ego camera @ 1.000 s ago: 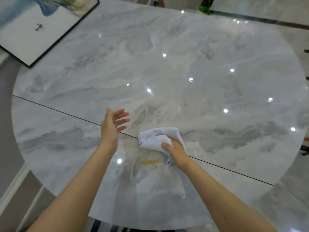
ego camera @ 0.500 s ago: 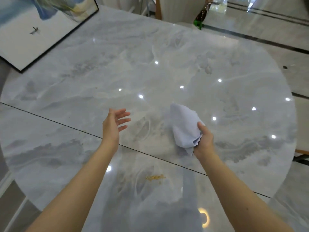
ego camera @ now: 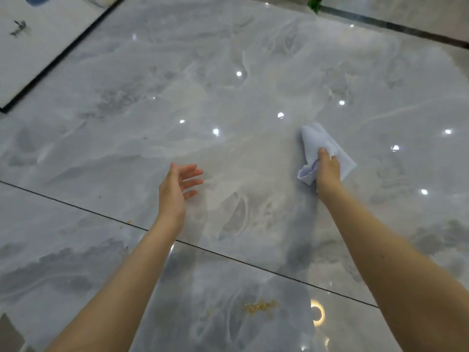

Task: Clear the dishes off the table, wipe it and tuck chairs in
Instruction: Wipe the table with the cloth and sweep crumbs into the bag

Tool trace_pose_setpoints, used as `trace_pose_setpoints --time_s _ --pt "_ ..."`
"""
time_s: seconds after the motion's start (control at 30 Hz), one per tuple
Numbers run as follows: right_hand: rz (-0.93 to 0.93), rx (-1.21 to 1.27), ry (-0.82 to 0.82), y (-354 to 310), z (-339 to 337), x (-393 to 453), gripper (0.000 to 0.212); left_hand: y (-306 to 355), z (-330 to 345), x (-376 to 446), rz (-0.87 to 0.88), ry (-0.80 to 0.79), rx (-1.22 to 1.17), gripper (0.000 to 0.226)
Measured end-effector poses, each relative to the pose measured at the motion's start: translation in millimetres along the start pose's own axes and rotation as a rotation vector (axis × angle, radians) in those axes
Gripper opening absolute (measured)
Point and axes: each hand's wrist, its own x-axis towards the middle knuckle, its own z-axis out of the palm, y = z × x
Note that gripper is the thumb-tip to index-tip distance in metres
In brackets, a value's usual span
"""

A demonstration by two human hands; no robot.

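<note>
Table [ego camera: 127, 153] surface, grey marble with a dark seam running across it, fills nearly all of your view, and your right hand [ego camera: 328, 171] is on it well out past the seam, fingers curled over a pale cloth [ego camera: 314, 146] that it presses flat against the stone. Compared with a second ago, that hand and the cloth have travelled away from you and to the right: then the cloth was bunched right at the seam, just above the crumbs, and half a second ago it was partway out; now it lies spread in a rough triangle with one corner pointing away from you. Your left hand [ego camera: 175, 189] has barely changed, hovering over the tabletop just beyond the seam with the palm turned inward and the fingers loose and spread, holding nothing. A small scatter of yellow crumbs [ego camera: 260, 306] sits on the near side of the seam, between your forearms and well apart from the cloth. At the far left corner a framed picture [ego camera: 33, 54] with a dark edge lies on or beside the table; you cannot tell which. A green object [ego camera: 314, 5] shows at the far rim, too cut off to identify. Ceiling lights reflect as bright spots across the glossy stone.
</note>
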Motion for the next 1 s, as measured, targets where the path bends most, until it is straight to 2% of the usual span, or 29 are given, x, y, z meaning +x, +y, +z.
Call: trace_pose_setpoints --time_s 0.1,0.17,0.27,0.37,0.47,0.6,0.7,0.77,0.87,0.93,1.0 --pt "-0.051 -0.082 -0.048 3.5 13.3 7.1 0.029 -5.7 -0.2 5.5 -0.008 -0.004 -0.013 0.049" --pt "-0.074 -0.075 -0.145 0.9 13.1 4.4 0.024 -7.0 0.1 5.7 -0.008 -0.006 -0.019 0.050" --pt "-0.064 -0.125 -0.319 -0.9 6.9 -7.8 0.041 -4.6 0.0 3.9 0.004 0.004 -0.025 0.050" --pt "-0.051 -0.140 -0.431 5.9 3.8 -29.0 0.035 0.8 0.1 -2.9 0.020 0.006 -0.028 0.051" --pt "-0.078 -0.211 -0.533 25.6 -1.1 -53.5 0.040 5.4 1.6 -14.6 0.030 0.010 -0.033 0.051" --pt "-0.123 -0.276 -0.665 47.9 -8.2 -91.0 0.036 8.0 0.4 -36.5 0.054 0.028 -0.031 0.051" --pt "-0.147 -0.316 -0.794 63.2 -17.6 -116.5 0.021 6.0 -5.9 -59.5 0.075 0.037 -0.032 0.051" --pt "-0.141 -0.296 -0.837 76.6 -25.6 -133.2 0.013 5.0 -10.6 -75.5 0.089 0.051 -0.033 0.051" --pt "-0.098 -0.286 -0.881 95.6 -37.6 -156.4 0.025 3.9 -16.4 -98.9 0.099 0.078 -0.039 0.050" --pt "-0.044 -0.297 -0.906 103.6 -44.2 -168.8 0.020 3.2 -20.2 -113.3 0.099 0.086 -0.037 0.050" --pt "0.001 -0.282 -0.908 109.0 -51.4 -178.3 0.028 0.1 -25.4 -126.5 0.103 0.090 -0.033 0.051"
